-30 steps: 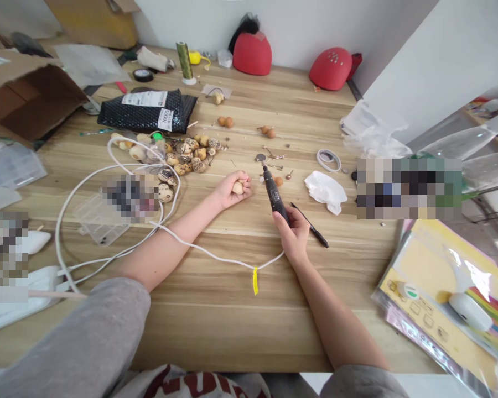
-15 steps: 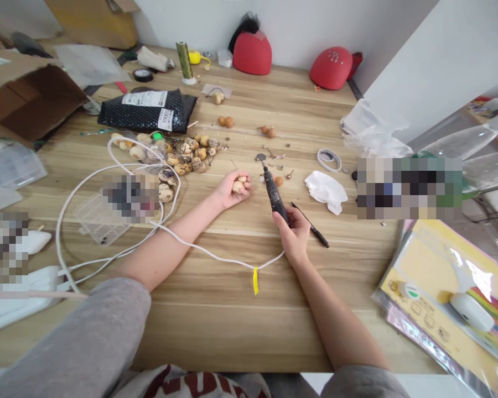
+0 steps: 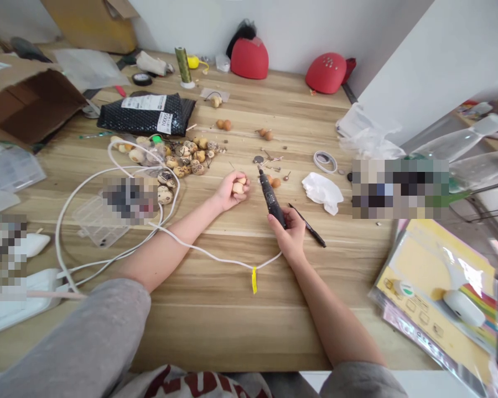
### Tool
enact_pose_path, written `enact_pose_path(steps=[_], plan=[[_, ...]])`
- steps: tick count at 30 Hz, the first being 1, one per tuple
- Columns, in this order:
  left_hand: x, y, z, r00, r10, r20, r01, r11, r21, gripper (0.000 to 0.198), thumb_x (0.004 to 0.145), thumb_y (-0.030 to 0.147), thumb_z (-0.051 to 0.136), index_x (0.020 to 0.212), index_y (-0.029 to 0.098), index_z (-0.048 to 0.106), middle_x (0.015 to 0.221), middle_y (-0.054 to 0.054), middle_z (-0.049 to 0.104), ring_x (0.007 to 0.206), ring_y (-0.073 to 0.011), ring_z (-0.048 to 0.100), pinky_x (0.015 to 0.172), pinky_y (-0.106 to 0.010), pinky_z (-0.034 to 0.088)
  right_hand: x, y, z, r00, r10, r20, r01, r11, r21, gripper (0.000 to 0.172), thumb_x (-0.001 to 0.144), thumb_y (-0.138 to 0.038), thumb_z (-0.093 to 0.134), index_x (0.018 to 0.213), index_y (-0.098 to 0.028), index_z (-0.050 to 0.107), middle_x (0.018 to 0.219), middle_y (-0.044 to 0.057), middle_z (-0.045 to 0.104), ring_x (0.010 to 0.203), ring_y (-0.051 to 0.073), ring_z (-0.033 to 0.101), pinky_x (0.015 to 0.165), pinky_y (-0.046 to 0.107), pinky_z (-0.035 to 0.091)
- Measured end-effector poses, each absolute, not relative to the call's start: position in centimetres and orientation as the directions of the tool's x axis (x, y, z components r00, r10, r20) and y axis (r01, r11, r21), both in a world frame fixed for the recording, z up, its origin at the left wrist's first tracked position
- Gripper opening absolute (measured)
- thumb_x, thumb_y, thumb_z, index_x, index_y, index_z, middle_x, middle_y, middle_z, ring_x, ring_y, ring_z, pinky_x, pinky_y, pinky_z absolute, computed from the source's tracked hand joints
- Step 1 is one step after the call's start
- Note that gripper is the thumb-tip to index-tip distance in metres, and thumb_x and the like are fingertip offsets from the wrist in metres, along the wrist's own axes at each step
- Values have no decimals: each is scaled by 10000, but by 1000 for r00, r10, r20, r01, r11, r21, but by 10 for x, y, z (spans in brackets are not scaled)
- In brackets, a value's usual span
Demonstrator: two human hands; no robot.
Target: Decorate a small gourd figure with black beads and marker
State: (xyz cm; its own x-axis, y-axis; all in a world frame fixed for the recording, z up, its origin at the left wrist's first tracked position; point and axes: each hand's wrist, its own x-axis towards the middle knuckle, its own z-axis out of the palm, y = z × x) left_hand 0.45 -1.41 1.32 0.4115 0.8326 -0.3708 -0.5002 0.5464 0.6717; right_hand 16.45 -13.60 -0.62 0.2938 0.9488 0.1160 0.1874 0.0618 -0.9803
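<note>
In my left hand (image 3: 229, 192) is a small pale gourd (image 3: 238, 188), with my fingers closed around it. My right hand (image 3: 291, 235) grips a black rotary tool (image 3: 270, 196) whose tip points up and left, a short way right of the gourd. From the tool's rear a white cord (image 3: 228, 260) with a yellow tag (image 3: 254, 280) runs left across the table. Small brown gourds (image 3: 275, 181) lie just beyond the tool, near a grey disc (image 3: 258, 159) and several thin metal bits (image 3: 274, 160). A black pen (image 3: 309, 225) rests to the right of my right hand.
Several patterned gourds (image 3: 186, 157) are heaped left of centre, behind a clear compartment box (image 3: 103, 229). A black parcel (image 3: 147, 115) lies farther back. To the right are crumpled white tissue (image 3: 322, 191), a tape roll (image 3: 325, 162) and yellow packets (image 3: 435, 287). Two red cushions (image 3: 249, 59) stand against the wall.
The view has shifted slightly. The rotary tool in my right hand has moved a little left, and its tip now appears apart from the grey disc. My left hand stays around the gourd.
</note>
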Motion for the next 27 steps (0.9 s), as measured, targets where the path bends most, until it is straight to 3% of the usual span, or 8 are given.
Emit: enact_pose_path(steps=[8,17,22,27], plan=[[21,-32,7,318,931,-180,-379,299,876,129,650,125,557,703,183,456,536,46,503,381,-65,458,326,-116,185,164,-135,-2,346,931,116,139,71,-988,299,690,-420,675,782,-150,584,604,-39,514,552,89,428,532,234,352],[13,-36,3,63,996,68,-226,-53,973,158,685,131,586,745,206,461,556,73,470,450,-51,398,436,-153,248,164,-136,-5,395,908,143,83,119,-989,364,732,-505,626,794,-155,548,564,-53,501,462,68,411,453,212,334],[12,-55,11,144,961,236,-73,-227,971,152,625,65,622,659,192,545,666,16,492,671,-113,446,650,-190,365,162,-139,-3,458,864,208,73,197,-978,400,784,-572,529,878,-187,483,654,-53,516,388,42,368,384,199,274],[15,-71,15,284,904,319,24,-339,940,170,613,51,612,636,212,564,710,-21,501,760,-173,459,798,-258,373,171,-141,5,602,662,446,253,372,-893,420,819,-549,482,1081,-240,372,906,12,526,507,67,465,505,244,412]])
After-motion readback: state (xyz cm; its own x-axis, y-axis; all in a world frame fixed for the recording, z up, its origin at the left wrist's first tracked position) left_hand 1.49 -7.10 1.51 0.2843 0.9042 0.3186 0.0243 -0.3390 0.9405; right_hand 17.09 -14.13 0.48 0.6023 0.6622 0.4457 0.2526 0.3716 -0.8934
